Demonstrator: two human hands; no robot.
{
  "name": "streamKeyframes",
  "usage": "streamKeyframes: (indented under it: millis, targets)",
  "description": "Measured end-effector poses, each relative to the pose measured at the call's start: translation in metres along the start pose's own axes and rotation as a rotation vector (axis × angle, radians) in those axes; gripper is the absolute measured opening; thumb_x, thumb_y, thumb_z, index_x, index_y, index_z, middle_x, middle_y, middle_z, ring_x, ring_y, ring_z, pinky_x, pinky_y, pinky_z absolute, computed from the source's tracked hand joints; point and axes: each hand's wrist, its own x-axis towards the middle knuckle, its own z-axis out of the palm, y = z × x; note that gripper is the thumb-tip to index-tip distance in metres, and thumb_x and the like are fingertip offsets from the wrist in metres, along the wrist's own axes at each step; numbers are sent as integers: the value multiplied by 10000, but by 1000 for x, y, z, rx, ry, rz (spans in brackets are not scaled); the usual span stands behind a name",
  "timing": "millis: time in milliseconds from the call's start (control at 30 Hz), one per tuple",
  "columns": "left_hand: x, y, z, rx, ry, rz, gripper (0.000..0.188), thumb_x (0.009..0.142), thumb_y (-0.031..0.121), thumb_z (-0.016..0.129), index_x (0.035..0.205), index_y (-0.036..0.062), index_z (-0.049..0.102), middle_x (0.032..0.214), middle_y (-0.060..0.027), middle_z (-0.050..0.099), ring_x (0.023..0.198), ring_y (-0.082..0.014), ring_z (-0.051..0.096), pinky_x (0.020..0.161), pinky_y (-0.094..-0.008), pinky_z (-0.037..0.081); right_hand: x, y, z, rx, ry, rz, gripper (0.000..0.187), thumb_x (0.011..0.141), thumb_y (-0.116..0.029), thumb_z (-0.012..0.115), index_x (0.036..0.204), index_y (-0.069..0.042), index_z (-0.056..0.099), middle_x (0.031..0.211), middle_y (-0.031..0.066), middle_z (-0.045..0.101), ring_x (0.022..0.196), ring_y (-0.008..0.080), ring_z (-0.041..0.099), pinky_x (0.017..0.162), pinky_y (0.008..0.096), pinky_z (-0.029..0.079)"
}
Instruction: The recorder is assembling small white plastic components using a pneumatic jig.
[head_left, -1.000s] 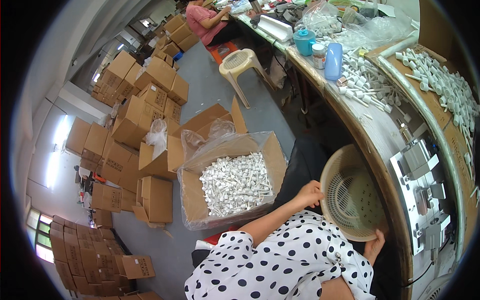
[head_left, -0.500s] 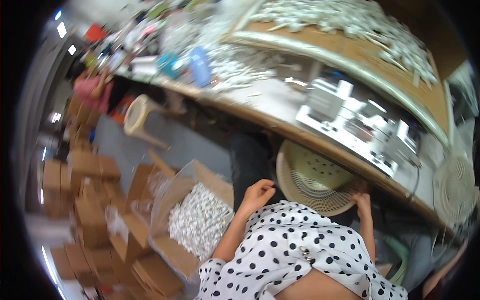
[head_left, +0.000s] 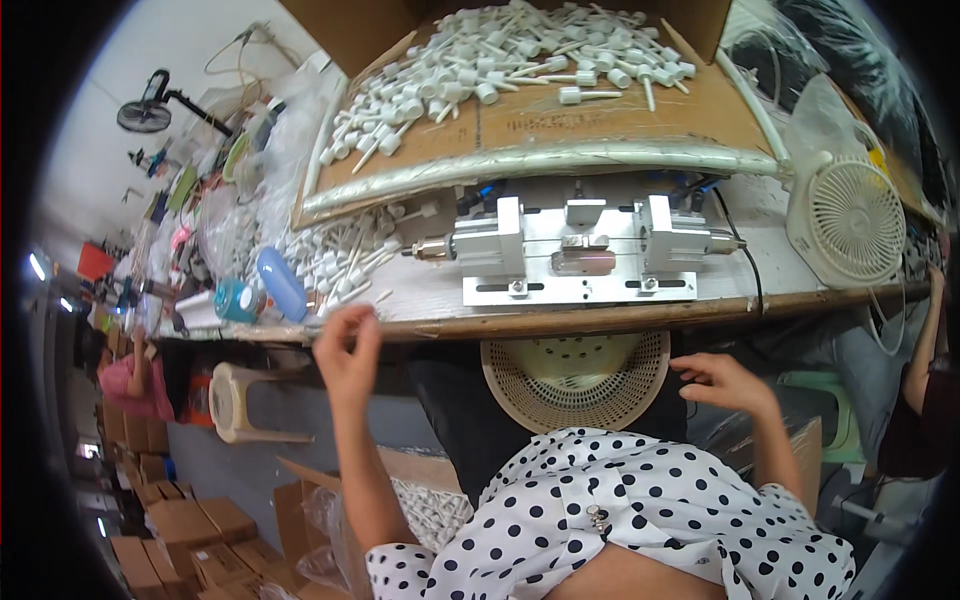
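My left hand (head_left: 348, 348) is raised by the table's front edge, thumb and fingers bent but apart, with nothing seen in it. Just beyond it lies a loose heap of white caps with thin stems (head_left: 335, 262). Fingers stretched, my right hand (head_left: 728, 382) hovers beside the rim of a beige plastic basket (head_left: 515, 405) in my lap; whether it touches the rim I cannot tell. In front of me stands a silver metal fixture (head_left: 580, 292) with a block at each end. A small clear pinkish piece (head_left: 583, 262) lies across its middle.
A cardboard tray (head_left: 600, 125) heaped with more stemmed caps is above the fixture. A white fan (head_left: 850, 220) stands at right. A blue bottle (head_left: 282, 284) and a teal container (head_left: 238, 300) are at left. A stool (head_left: 228, 400) and cartons (head_left: 200, 520) fill the lower left.
My view has swung from the lower left back to the table. My left hand has risen from my lap to the table edge. My right hand has opened away from the basket rim.
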Motion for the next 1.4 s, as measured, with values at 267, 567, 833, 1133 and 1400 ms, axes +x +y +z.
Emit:
streamKeyframes:
  millis: [267,567,833,1133,1400]
  targets:
    - [187,-52,-12,336,314,220,387,819,312,622,1055,6,608,1033,-174,601,1023,-300,536,912,-365,384,15,-118,-107,-291,548,-522,238,773,-104,606,981,8,636,932,104,653,874,207,604,794,296,451]
    - [217,-104,-21,431,290,1,410,821,326,524,1056,7,629,1077,-251,597,1004,-358,575,868,-386,432,104,-70,-185,-427,864,-490,172,830,-52,578,984,-5,640,1022,90,638,983,187,580,851,291,428]
    - [274,-70,22,442,38,-33,684,827,574,487,1282,64,489,1234,-197,543,1177,-372,477,987,-375,358,149,-77,-214,-542,769,-356,357,852,-165,591,1200,-97,549,1222,72,542,1109,192,508,884,317,420]
    - [271,-17,90,596,-90,32,775,807,628,445,1340,66,416,1343,-256,406,1245,-413,369,1039,-443,273,189,-118,-188,-915,882,-400,435,802,-303,640,1176,-95,563,1094,114,569,987,270,529,852,352,426]
    - [268,7,164,571,90,90,662,835,550,466,1277,57,475,1269,-270,446,1234,-444,323,1014,-524,256,235,-171,-130,-913,864,-511,315,796,-334,609,939,-54,631,945,138,626,886,304,612,780,408,485]
